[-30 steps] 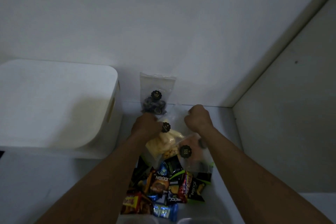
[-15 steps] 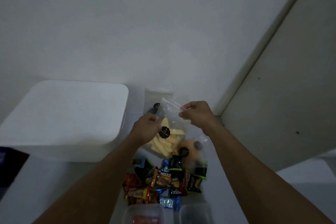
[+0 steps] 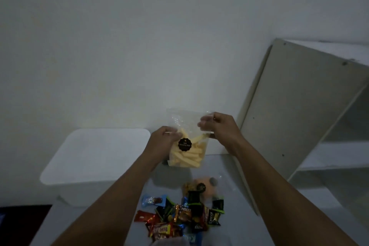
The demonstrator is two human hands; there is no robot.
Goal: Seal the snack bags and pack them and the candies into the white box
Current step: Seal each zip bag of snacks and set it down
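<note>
I am on the sealing step; the bag of yellow sticks (image 3: 187,154) is held upright over the far end of the table (image 3: 237,217), just right of the white box (image 3: 95,156); my left grip (image 3: 162,142) pinches its left edge near the zip; my right grip (image 3: 218,126) pinches the top right; next, I judge, fingers must press along the strip; the candies (image 3: 179,217) and a second bag (image 3: 205,184) lie unpacked.

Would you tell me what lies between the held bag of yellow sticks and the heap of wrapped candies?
In the head view, a clear plastic bag of orange snacks with a round black sticker lies there.
</note>
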